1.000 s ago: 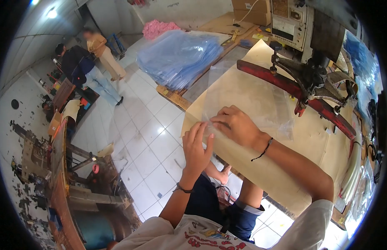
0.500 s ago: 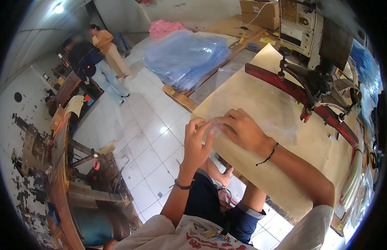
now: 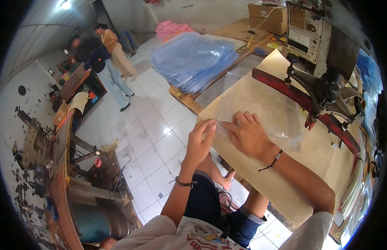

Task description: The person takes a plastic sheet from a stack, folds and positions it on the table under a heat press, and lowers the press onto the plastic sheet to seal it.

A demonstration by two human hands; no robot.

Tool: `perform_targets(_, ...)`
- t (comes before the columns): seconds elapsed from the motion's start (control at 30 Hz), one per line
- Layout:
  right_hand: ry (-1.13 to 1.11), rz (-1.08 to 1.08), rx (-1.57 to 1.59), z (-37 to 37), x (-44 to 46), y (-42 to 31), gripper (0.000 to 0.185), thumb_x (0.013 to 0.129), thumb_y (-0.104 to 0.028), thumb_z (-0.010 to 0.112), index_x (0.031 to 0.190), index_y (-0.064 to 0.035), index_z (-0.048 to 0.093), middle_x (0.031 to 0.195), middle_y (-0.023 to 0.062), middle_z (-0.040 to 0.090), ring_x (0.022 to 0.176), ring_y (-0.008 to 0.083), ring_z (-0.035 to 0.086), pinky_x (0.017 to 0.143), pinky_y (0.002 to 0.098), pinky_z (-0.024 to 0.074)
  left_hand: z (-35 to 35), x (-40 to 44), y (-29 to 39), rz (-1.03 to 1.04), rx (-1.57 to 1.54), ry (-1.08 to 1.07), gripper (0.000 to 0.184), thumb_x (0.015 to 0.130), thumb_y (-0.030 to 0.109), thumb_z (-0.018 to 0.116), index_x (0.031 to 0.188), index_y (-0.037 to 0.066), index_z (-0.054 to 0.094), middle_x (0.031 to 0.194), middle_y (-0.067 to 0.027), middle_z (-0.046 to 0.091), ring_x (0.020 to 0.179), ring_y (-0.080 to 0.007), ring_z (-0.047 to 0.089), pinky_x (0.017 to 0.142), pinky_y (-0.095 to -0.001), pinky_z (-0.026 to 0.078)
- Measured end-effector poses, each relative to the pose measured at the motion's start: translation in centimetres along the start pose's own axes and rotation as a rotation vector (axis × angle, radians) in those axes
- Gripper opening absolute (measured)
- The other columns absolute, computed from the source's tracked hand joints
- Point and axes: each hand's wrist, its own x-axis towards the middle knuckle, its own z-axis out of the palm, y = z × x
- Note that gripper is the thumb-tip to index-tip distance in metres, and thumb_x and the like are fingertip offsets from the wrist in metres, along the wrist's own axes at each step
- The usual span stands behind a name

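A clear plastic sheet (image 3: 239,98) lies on the tan board of the worktable, its near left corner crumpled and lifted. My left hand (image 3: 200,139) pinches that corner between thumb and fingers, just past the board's edge. Close beside it, my right hand (image 3: 251,135) has its thumb and bent fingers on the same bunched plastic, the palm facing down over the board. Beyond my right hand, a red metal bar (image 3: 281,88) of a press machine hangs above the sheet.
A stack of bluish plastic sheets (image 3: 193,58) lies on the table's far left, with a pink pile (image 3: 172,29) behind. The machine's control box (image 3: 306,35) stands at back right. Two people (image 3: 114,50) stand across the tiled floor. Another machine bench (image 3: 62,166) is at left.
My left fingers have drawn together on the plastic corner. My right hand has shifted slightly away from the left. The view has moved a little, and a person in the background has changed stance.
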Motion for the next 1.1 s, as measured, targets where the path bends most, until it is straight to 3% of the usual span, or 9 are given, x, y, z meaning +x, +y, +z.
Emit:
perform_targets(0.13,0.023,-0.003,0.001,0.4,-0.1,0.1,0.032,0.093,-0.022,0.064,0.123,-0.0148,0.070,0.107,0.0087,0.054,0.105,0.0265,0.051,0.092,0.0421,0.0391,-1.1,2.0,0.1,-0.077,-0.083,-0.145,0.036,0.095,0.012,0.072,0.130,0.005,0.069,0.105,-0.0027,0.070,0.080,-0.0092,0.058,0.074,-0.0245,0.048)
perform_targets(0.23,0.050,-0.013,0.029,0.5,-0.1,0.1,0.030,0.093,-0.024,0.064,0.122,-0.0154,0.070,0.107,0.0084,0.053,0.105,0.0265,0.050,0.092,0.0430,0.0383,-2.1,4.1,0.9,-0.091,0.037,-0.331,0.037,0.090,0.011,0.077,0.126,0.008,0.072,0.091,0.0010,0.065,0.068,-0.0063,0.048,0.063,-0.0237,0.043)
perform_targets(0.33,0.044,-0.013,0.042,0.5,-0.1,0.3,0.031,0.094,-0.026,0.065,0.122,-0.0140,0.070,0.107,0.0089,0.052,0.106,0.0268,0.049,0.093,0.0434,0.0375,-2.9,5.8,1.8,-0.205,0.023,-0.464,0.033,0.087,0.011,0.080,0.119,0.009,0.076,0.084,0.0038,0.062,0.064,-0.0051,0.046,0.059,-0.0240,0.041)
perform_targets(0.53,0.070,-0.024,0.051,0.8,-0.2,0.3,0.033,0.093,-0.025,0.066,0.123,-0.0120,0.069,0.106,0.0099,0.053,0.106,0.0275,0.050,0.093,0.0433,0.0375,-3.5,7.9,1.8,-0.123,0.085,-0.627,0.022,0.087,0.016,0.080,0.107,0.007,0.075,0.083,0.0054,0.062,0.061,-0.0043,0.043,0.058,-0.0239,0.039)
perform_targets(0.83,0.096,-0.029,0.005,0.6,-0.2,0.1,0.034,0.092,-0.023,0.067,0.124,-0.0123,0.069,0.106,0.0098,0.056,0.106,0.0270,0.053,0.095,0.0441,0.0383,-3.8,9.6,1.5,0.147,0.278,-0.824,0.020,0.090,0.022,0.075,0.104,0.008,0.073,0.091,-0.0049,0.067,0.084,-0.0204,0.062,0.075,-0.0364,0.049)
perform_targets(0.93,0.142,-0.068,-0.031,0.5,-0.2,0.1,0.033,0.092,-0.024,0.067,0.124,-0.0126,0.070,0.107,0.0082,0.058,0.106,0.0258,0.054,0.096,0.0443,0.0383,-4.0,10.1,3.2,0.169,0.440,-0.864,0.019,0.089,0.024,0.075,0.100,0.009,0.075,0.092,-0.0062,0.066,0.085,-0.0222,0.064,0.077,-0.0375,0.050)
perform_targets(1.1,0.093,-0.051,-0.038,0.6,-0.3,-0.1,0.030,0.092,-0.022,0.069,0.119,-0.0111,0.074,0.108,0.0062,0.061,0.108,0.0256,0.055,0.099,0.0440,0.0370,-4.0,9.9,1.7,0.203,0.332,-0.790,0.022,0.088,0.027,0.077,0.100,0.009,0.077,0.092,-0.0076,0.065,0.086,-0.0238,0.064,0.077,-0.0386,0.050)
